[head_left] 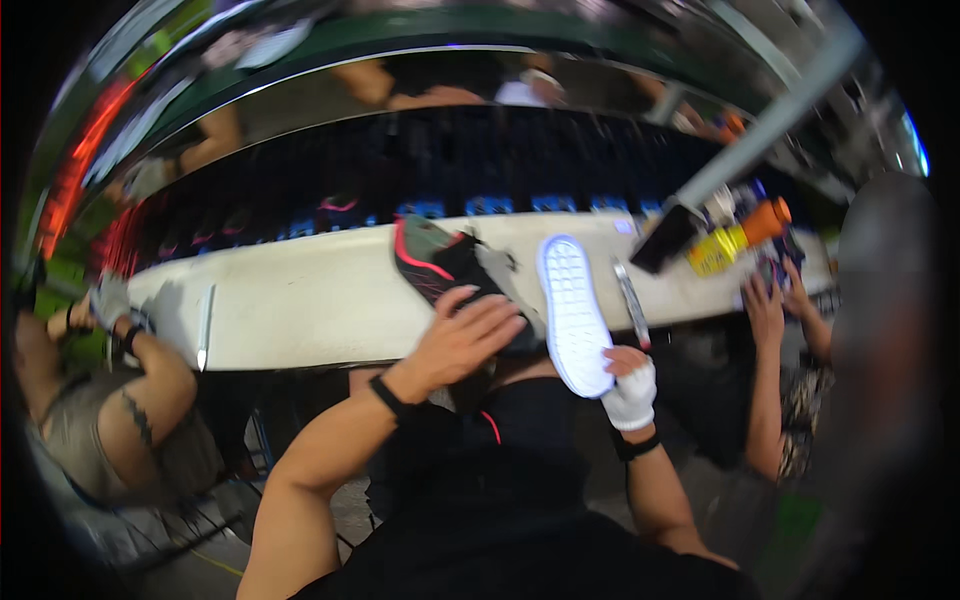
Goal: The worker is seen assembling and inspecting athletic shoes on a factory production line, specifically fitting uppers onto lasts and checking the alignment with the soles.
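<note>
A dark shoe upper (445, 262) with a grey-green part and pink trim lies at the near edge of the white bench. Over its near side curves my left hand (462, 338), bare, fingers laid across it and the thumb hidden. To the right, a white shoe sole (574, 312) with a grid of raised cells is tilted up over the bench edge. My right hand (628, 388), in a white fingerless glove, pinches the sole's near end. The upper and the sole lie side by side, close together.
The white bench (300, 300) holds a marker pen (632, 300) right of the sole and a pale pen-like stick (206, 325) at left. A yellow bottle with an orange cap (740, 238) stands near a grey post (770, 115). Co-workers' hands (765, 305) work at both sides.
</note>
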Motion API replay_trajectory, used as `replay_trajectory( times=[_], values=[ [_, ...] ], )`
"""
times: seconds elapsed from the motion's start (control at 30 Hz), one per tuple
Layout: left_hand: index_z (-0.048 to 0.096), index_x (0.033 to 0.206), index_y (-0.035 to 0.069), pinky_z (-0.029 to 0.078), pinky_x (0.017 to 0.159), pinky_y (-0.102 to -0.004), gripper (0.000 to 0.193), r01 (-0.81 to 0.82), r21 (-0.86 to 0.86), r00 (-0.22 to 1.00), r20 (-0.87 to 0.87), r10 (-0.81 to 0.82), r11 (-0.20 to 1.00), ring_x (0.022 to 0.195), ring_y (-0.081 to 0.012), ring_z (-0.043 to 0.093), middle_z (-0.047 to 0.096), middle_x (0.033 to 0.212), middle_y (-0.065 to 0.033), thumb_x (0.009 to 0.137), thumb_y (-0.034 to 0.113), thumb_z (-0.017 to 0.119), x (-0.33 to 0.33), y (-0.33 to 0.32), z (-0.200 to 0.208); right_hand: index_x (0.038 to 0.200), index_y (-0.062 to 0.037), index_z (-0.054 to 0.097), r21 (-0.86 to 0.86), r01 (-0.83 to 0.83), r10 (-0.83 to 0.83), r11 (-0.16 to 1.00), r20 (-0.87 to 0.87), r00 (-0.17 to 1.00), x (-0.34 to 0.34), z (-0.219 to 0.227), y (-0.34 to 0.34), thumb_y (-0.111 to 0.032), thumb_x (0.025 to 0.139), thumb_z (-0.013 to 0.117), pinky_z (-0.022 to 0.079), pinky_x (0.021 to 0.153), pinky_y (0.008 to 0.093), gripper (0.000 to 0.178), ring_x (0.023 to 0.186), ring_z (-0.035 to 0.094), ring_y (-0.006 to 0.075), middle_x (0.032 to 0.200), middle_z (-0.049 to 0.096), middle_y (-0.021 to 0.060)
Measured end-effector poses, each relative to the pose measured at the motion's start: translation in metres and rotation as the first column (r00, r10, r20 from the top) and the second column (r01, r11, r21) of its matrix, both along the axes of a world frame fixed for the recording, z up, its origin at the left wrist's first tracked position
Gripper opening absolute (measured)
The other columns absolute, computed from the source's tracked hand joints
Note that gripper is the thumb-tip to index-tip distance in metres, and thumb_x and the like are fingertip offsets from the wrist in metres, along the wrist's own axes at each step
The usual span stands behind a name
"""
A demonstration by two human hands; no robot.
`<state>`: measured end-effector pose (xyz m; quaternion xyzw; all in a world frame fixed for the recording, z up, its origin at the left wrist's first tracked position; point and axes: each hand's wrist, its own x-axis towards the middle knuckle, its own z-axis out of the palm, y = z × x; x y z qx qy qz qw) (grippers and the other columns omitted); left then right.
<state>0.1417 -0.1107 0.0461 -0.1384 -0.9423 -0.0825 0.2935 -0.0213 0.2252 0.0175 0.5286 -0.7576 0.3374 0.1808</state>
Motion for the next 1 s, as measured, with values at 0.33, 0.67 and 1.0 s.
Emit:
replay_trajectory(
  times=[0.33,0.67,1.0],
  values=[
    [0.053,0.154,-0.007,0.052,0.111,-0.0384,0.058,0.038,0.818,0.962,-0.185,0.199,0.574,0.122,-0.0240,0.068,0.069,0.137,-0.0164,0.106,0.020,0.071,0.016,-0.031,0.125,0.118,-0.0120,0.069,0.176,0.055,-0.052,0.983,-0.020,0.998,0.000,-0.008,-0.004,0.000,0.079,0.073,0.056,0.102,0.0461,0.042,0.123,0.067,0.0334,0.134,0.071,0.0083],
    [0.051,0.158,0.007,0.056,0.112,-0.0510,0.076,0.096,0.640,0.994,-0.108,-0.035,0.762,0.130,-0.0437,0.069,0.066,0.143,-0.0300,0.090,0.002,0.086,0.050,-0.009,0.105,0.117,-0.0133,0.068,-0.234,-0.137,0.171,0.962,0.130,0.977,0.000,0.057,-0.044,-0.012,0.088,0.087,0.060,0.097,0.0448,0.035,0.113,0.075,0.0338,0.119,0.079,0.0084],
    [0.077,0.124,0.004,0.051,0.061,-0.0278,0.046,-0.177,0.696,0.960,-0.033,0.278,0.695,0.072,-0.0169,0.061,0.082,0.113,-0.0113,0.083,0.011,0.096,0.068,0.025,0.136,0.121,-0.0021,0.065,-0.588,0.001,0.525,0.809,0.723,0.449,0.081,0.127,-0.103,-0.059,0.101,0.077,0.067,0.087,0.0397,0.062,0.100,0.080,0.0314,0.138,0.069,0.0346]
  ],
)
